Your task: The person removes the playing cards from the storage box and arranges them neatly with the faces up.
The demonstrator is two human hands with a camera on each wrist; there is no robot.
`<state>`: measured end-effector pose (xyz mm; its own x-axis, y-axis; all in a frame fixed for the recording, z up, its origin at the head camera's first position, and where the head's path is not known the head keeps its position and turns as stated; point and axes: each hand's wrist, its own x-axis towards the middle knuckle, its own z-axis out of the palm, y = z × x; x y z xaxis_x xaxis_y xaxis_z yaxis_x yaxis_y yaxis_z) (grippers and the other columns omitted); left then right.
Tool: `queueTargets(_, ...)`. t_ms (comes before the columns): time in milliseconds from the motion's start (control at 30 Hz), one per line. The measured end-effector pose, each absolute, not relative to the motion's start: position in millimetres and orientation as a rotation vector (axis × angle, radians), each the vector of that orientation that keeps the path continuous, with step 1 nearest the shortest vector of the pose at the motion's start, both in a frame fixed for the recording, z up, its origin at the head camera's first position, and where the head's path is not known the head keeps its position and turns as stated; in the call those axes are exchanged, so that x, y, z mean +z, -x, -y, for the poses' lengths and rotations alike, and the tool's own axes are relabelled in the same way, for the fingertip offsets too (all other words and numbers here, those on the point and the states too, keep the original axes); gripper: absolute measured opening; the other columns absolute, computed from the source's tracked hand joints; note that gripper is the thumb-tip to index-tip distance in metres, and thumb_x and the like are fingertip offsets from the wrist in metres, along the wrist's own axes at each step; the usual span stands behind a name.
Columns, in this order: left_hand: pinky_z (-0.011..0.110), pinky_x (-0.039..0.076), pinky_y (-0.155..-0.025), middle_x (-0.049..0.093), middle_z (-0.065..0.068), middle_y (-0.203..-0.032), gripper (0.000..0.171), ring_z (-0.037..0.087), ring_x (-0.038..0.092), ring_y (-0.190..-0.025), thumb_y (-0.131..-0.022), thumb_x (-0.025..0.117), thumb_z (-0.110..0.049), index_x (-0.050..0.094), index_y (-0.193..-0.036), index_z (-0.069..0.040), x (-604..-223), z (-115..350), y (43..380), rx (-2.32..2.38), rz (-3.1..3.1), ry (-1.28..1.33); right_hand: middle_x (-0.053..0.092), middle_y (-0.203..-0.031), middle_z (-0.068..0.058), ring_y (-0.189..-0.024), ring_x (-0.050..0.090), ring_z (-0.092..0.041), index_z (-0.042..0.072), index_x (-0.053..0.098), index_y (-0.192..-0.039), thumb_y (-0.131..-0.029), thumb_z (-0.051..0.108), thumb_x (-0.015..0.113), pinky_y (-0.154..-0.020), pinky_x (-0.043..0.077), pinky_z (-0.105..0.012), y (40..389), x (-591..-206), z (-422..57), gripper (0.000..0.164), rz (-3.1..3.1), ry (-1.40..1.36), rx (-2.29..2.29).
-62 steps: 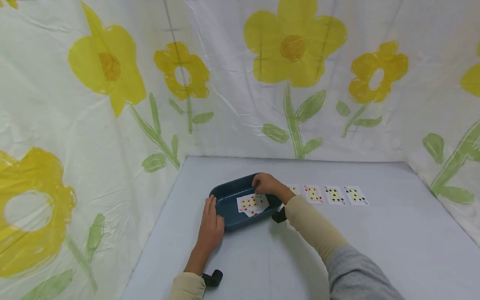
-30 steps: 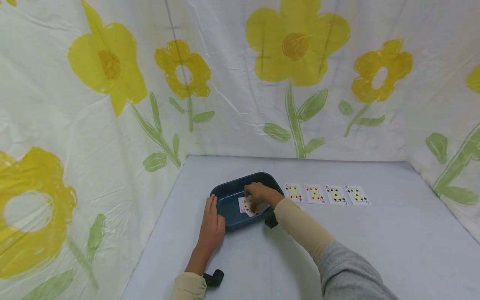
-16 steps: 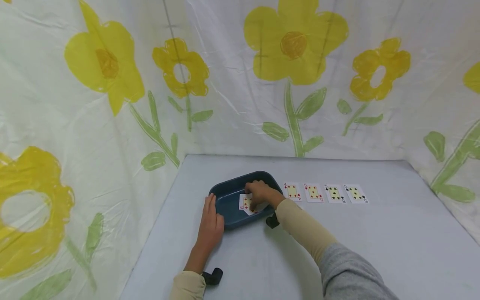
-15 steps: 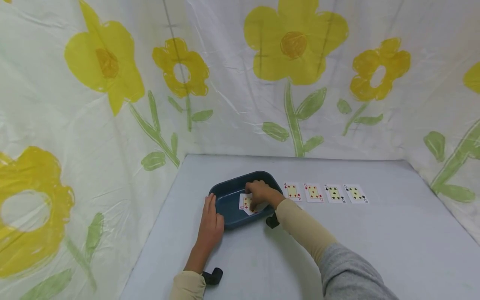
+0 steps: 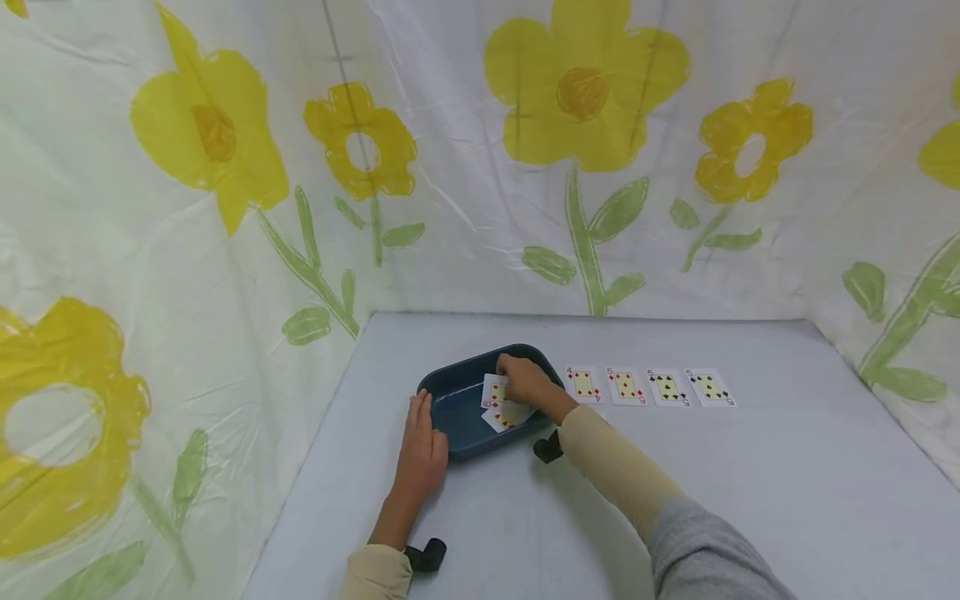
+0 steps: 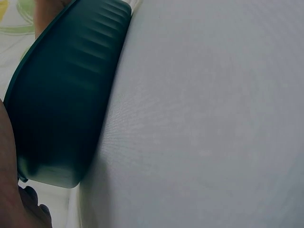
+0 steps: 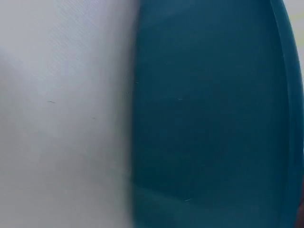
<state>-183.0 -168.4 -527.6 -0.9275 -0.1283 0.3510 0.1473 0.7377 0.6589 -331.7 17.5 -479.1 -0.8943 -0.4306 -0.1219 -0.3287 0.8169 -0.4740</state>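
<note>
A dark blue tray sits on the table, holding several loose playing cards. My left hand rests against the tray's left end, fingers nearly straight along the rim. Reaching inside, my right hand pinches the right part of a red six playing card; the fingertips are mostly hidden by the hand. Below that card lies another playing card with red pips, partly covered. The left wrist view gives the tray's outer wall and part of my left hand; the right wrist view is mostly tray wall.
To the tray's right, face-up cards lie in a row: a four of diamonds, a five of diamonds, and two black fives, a nearer one and an outer one. A flower-printed curtain hangs behind the table.
My right hand first went deeper into the tray over the cards, then drew back slightly up. The red six shifted upward with it, uncovering more of the lower card. My left hand stayed put.
</note>
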Motion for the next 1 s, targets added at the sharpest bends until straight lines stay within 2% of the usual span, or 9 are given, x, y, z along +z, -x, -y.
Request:
queueTargets(200,0.057,0.021,-0.116,0.02,0.018,-0.163,0.06,0.041,0.016,-0.149,-0.096,0.043,0.001,0.027,-0.153,0.008,-527.9,169.3,182.7,-1.018,2.55,0.039,0.062,-0.106,-0.008,-0.088,0.056,-0.023,0.009,0.058,-0.112,-0.088,-0.002,0.066,-0.078,0.051,-0.038,331.8,-482.5,-25.0,0.028,-2.77,0.544,-0.764)
queueTargets(467,0.056,0.02,-0.116,0.019,0.02,-0.162,0.06,0.042,0.015,-0.149,-0.095,0.042,0.002,0.026,-0.153,0.009,-528.0,169.3,183.4,-1.011,2.556,0.057,0.06,-0.092,-0.006,-0.085,0.056,-0.021,0.008,0.06,-0.097,-0.084,-0.004,0.071,-0.072,0.05,-0.034,332.4,-475.2,-35.7,0.021,-2.697,0.626,-0.912)
queueTargets(633,0.056,0.019,-0.117,0.019,0.018,-0.163,0.06,0.041,0.014,-0.149,-0.095,0.041,0.002,0.026,-0.153,0.009,-529.3,171.0,185.4,-1.012,2.559,0.053,0.06,-0.094,-0.006,-0.085,0.058,-0.021,0.008,0.061,-0.1,-0.087,0.002,0.075,-0.069,0.051,-0.032,330.1,-476.6,-38.1,0.02,-2.638,0.55,-1.019)
queueTargets(1000,0.056,0.019,-0.117,0.02,0.019,-0.162,0.06,0.042,0.014,-0.149,-0.095,0.041,0.002,0.026,-0.153,0.009,-529.4,170.4,185.3,-1.017,2.562,0.055,0.065,-0.092,-0.009,-0.083,0.059,-0.021,0.003,0.062,-0.104,-0.087,0.002,0.074,-0.065,0.049,-0.029,323.1,-467.5,-62.3,0.021,-2.484,0.39,-1.481)
